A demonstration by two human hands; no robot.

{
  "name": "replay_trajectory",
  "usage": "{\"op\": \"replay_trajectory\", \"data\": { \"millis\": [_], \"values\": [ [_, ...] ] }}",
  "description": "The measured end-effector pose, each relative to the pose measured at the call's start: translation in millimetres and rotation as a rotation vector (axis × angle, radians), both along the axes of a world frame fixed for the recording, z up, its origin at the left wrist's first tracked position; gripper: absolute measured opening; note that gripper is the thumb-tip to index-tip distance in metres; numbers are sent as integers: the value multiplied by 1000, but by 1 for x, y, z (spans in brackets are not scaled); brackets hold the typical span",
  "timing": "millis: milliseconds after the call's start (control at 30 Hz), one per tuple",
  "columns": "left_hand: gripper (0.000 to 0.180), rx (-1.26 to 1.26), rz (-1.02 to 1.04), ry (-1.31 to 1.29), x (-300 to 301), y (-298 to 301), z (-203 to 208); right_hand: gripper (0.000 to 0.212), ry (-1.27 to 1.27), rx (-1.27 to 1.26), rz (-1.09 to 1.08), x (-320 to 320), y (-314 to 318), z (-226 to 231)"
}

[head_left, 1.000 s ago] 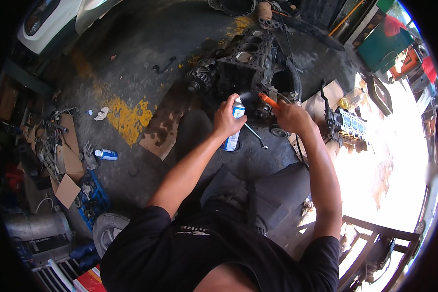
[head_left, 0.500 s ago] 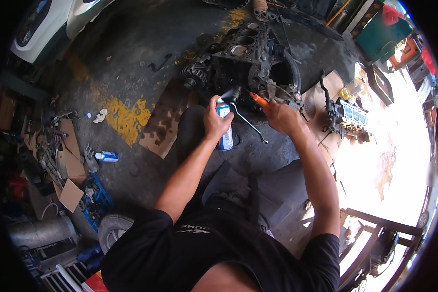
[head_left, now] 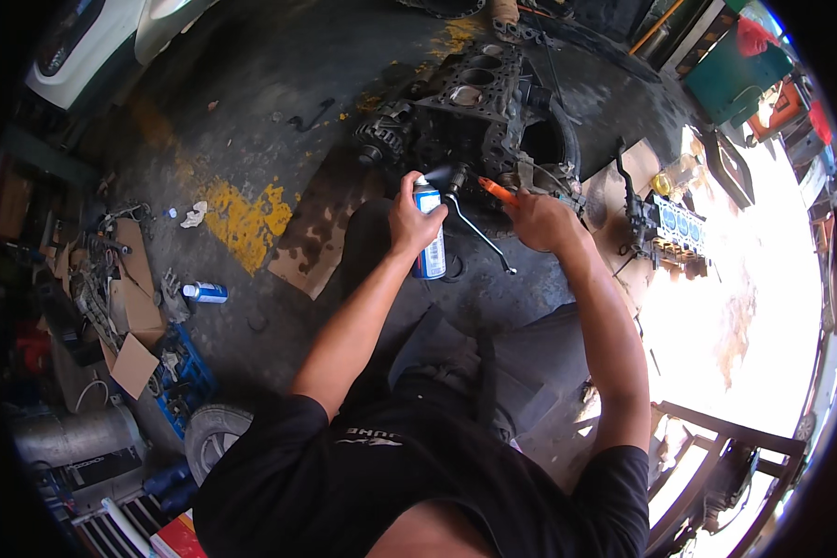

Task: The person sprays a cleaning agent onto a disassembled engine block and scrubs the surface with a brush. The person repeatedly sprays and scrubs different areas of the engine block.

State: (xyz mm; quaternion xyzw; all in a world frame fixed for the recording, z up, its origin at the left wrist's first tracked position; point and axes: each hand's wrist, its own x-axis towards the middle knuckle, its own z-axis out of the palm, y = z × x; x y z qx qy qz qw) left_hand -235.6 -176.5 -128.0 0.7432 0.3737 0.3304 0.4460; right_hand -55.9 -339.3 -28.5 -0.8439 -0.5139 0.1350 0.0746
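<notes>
My left hand (head_left: 415, 223) is wrapped around an upright blue-and-white spray can (head_left: 429, 253), forefinger on its top. A faint mist leaves the nozzle toward the lower front of a dark, greasy engine block (head_left: 456, 128). In my right hand (head_left: 543, 223) is a tool with an orange handle (head_left: 498, 192), pointed at the same part of the block; its working end is lost against the dark metal. Between the hands, a thin silver bar (head_left: 482, 234) with a bend slants down from the block's front.
A cylinder head (head_left: 679, 228) lies on cardboard to the right. At left are a second spray can (head_left: 205, 293), a blue tool case (head_left: 188, 379) and a cardboard box (head_left: 138, 288) among loose parts. An oil-stained cardboard sheet (head_left: 312, 246) lies before the block. A wooden frame (head_left: 735, 430) stands at lower right.
The view has shifted slightly. Both hands keep their grips and stay at nearly the same place by the block; mist shows at the nozzle in both frames.
</notes>
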Motion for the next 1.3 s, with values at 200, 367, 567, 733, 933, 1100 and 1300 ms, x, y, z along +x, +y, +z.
{"op": "replay_trajectory", "data": {
  "millis": [200,367,567,733,933,1100,1300],
  "values": [
    [69,40,-38,104,4,-17,-5,42,-28,-42,-57,-1,-1,-2],
    [67,-3,-22,145,-3,-21,-9,44,37,-142,-28,-1,-5,8],
    [70,88,-106,99,4,-25,-10,43,31,-182,-1,-1,-5,2],
    [69,142,-55,79,8,-14,-8,44,47,-191,-39,-7,-9,17],
    [70,-33,-131,179,-5,-10,1,46,53,-199,-37,-4,-17,21],
    [70,59,-184,37,20,-19,25,40,-81,-4,-148,-2,-22,22],
    [68,155,-168,-15,34,-22,30,36,-157,44,-178,-10,-32,29]
  ]
}}
